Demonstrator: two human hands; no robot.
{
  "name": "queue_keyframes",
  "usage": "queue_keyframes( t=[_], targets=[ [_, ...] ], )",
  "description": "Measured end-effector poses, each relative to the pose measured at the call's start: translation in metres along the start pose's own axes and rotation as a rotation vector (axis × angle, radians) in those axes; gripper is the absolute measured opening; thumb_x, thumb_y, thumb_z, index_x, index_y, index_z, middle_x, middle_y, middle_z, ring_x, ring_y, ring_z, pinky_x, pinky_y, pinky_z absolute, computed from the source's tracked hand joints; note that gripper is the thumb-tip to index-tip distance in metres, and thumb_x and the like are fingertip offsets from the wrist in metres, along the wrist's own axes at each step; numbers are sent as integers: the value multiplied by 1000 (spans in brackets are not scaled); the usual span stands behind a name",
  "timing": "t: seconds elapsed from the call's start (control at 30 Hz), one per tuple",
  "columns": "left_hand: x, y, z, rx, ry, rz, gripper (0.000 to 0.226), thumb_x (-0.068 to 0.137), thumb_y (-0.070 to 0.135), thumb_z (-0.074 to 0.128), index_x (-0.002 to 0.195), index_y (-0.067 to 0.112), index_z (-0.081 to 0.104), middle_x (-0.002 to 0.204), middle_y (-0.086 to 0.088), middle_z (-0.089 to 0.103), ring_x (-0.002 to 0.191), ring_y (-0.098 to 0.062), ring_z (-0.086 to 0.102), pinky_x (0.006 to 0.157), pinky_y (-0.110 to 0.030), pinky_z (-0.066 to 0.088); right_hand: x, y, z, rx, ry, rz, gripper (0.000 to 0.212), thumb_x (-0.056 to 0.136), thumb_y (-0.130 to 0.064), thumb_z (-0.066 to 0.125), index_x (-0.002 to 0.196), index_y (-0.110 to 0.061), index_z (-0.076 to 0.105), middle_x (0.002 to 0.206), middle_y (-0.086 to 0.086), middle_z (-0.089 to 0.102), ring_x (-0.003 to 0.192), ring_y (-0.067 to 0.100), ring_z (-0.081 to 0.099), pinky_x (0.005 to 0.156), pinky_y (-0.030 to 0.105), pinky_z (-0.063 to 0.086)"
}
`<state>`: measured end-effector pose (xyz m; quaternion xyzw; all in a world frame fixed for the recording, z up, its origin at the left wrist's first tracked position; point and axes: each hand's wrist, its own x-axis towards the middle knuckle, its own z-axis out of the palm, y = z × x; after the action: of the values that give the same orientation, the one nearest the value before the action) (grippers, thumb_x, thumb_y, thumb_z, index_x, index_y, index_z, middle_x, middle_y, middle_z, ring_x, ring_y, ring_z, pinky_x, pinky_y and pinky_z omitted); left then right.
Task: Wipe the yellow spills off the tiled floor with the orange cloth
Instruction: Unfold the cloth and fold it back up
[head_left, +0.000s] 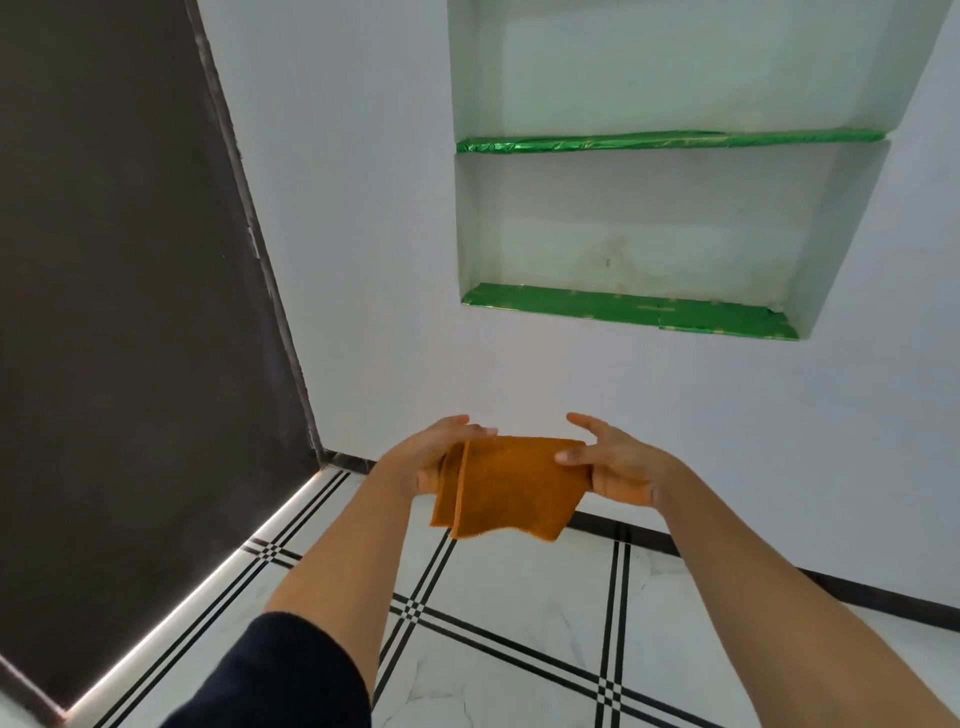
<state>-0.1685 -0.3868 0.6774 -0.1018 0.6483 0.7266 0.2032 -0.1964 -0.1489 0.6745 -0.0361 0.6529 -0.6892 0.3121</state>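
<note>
A folded orange cloth (511, 486) hangs in the air at chest height, stretched between both hands. My left hand (434, 457) pinches its left edge, where two folded layers show. My right hand (610, 462) holds the right corner between thumb and fingers. Below them lies the white tiled floor (519, 597) with black line patterns. No yellow spill shows on the part of the floor in view.
A dark door (130, 286) fills the left side. A white wall ahead carries a recessed niche (649, 208) with two green-lined shelves. A black skirting strip (883, 597) runs along the wall's base.
</note>
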Motion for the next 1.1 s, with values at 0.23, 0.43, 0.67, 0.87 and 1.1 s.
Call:
queue_keyframes(
  t=[0.23, 0.43, 0.67, 0.87, 1.1],
  targets=[
    [-12, 19, -1, 227, -92, 17, 79, 78, 1, 69, 138, 31, 28, 122, -9, 43, 107, -33, 53, 77, -43, 55, 7, -17, 1, -174, 235, -103, 70, 76, -7, 74, 133, -24, 37, 137, 15, 41, 119, 34, 47, 105, 51, 37],
    [-13, 27, 1, 747, -36, 52, 48, 77, 18, 74, 118, 25, 50, 123, -2, 44, 116, -29, 47, 92, -39, 49, 11, -23, 13, -202, 278, -132, 47, 83, -12, 68, 123, -20, 45, 127, 14, 45, 112, 33, 50, 94, 49, 48],
    [-9, 26, 1, 606, 263, 245, 26, 90, 33, 58, 108, 14, 57, 103, -2, 56, 96, -22, 54, 81, -33, 45, 10, -30, 20, -263, 300, -129, 50, 82, -26, 69, 125, -12, 47, 128, 17, 50, 107, 30, 55, 89, 43, 53],
    [-10, 30, 5, 532, 181, 190, 36, 84, 33, 66, 114, 17, 53, 109, -5, 57, 101, -27, 55, 84, -39, 51, 6, -32, 31, -671, 251, -173, 68, 75, -47, 72, 133, -30, 42, 140, 6, 41, 120, 28, 47, 86, 40, 49],
    [-19, 42, 19, 660, 46, 138, 26, 84, 30, 66, 107, 17, 61, 109, -6, 61, 98, -25, 59, 78, -32, 53, 10, -35, 43, -846, 38, -162, 58, 77, -35, 74, 128, -21, 51, 131, 6, 52, 121, 27, 49, 100, 40, 43]
  ],
)
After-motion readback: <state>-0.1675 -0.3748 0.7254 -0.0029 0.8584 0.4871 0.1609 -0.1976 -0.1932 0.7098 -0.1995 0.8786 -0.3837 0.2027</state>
